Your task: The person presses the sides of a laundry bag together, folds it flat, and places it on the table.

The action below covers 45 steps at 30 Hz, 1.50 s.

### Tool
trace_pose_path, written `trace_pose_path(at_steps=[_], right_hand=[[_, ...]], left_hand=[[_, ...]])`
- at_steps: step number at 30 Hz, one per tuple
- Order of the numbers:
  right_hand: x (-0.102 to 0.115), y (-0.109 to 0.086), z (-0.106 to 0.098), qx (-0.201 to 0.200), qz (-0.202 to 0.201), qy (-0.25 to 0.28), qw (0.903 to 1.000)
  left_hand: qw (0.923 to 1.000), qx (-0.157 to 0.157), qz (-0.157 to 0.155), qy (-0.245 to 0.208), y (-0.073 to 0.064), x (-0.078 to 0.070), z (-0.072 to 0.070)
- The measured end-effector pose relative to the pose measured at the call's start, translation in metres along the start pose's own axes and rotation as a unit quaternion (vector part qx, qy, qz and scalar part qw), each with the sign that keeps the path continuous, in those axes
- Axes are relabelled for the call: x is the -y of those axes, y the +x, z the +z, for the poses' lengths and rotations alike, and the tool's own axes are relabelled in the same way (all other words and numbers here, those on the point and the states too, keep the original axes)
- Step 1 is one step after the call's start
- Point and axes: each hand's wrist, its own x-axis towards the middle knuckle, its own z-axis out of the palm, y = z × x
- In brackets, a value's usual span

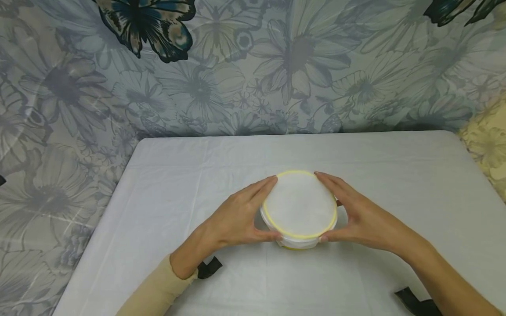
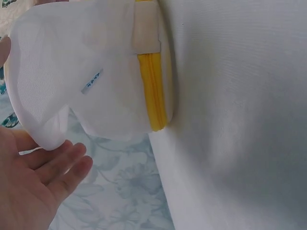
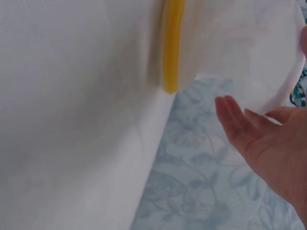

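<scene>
A round white mesh laundry bag (image 1: 300, 204) with yellow trim around its top stands upright on the white-covered table. From the left, my left hand (image 1: 241, 215) holds its upper rim, thumb at the near side and fingers along the far side. My right hand (image 1: 352, 215) grips the opposite side the same way. In the left wrist view, a yellow zipper (image 2: 153, 91) runs around the bag's base, with a beige tab (image 2: 146, 28) over it. A small blue-printed label (image 2: 92, 80) shows on the mesh wall. The bag's sides sag slightly inward below the rim.
The white cloth (image 1: 166, 193) covers the table up to its back edge. Behind it hangs a grey floral backdrop (image 1: 237, 87) with dark butterflies (image 1: 146, 22). Black straps (image 1: 209, 267) show by both wrists. Yellow patterned fabric (image 1: 488, 140) lies beyond the right edge.
</scene>
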Motion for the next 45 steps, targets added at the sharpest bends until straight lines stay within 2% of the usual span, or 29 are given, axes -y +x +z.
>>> trace_pose_path(at_steps=[6,16,24,29,35,40,45], right_hand=[[0.001,-0.002,0.004,0.007,0.022,-0.011,0.9997],[0.0,-0.003,0.005,-0.002,0.016,-0.023,0.9996],[-0.003,-0.006,0.004,0.012,0.031,-0.003,0.9994],[-0.007,-0.007,0.007,0.015,0.033,0.001,0.9993],[-0.011,-0.004,0.012,0.018,0.042,-0.051,0.9977],[-0.012,-0.002,0.017,0.016,0.03,-0.098,0.9946],[-0.012,0.0,0.02,0.019,0.022,-0.117,0.9926]], left_hand=[[0.9999,0.009,-0.01,-0.006,0.002,0.001,0.005],[0.9991,0.0,-0.041,0.006,0.0,0.003,0.007],[0.9997,-0.015,-0.02,-0.006,0.0,0.006,0.009],[0.9997,0.005,-0.018,-0.017,0.001,0.006,0.01],[0.9991,0.027,-0.026,-0.02,0.002,0.005,0.013],[0.9987,0.041,-0.029,-0.013,0.004,0.006,0.016],[0.9978,0.058,-0.029,-0.012,0.006,0.008,0.019]])
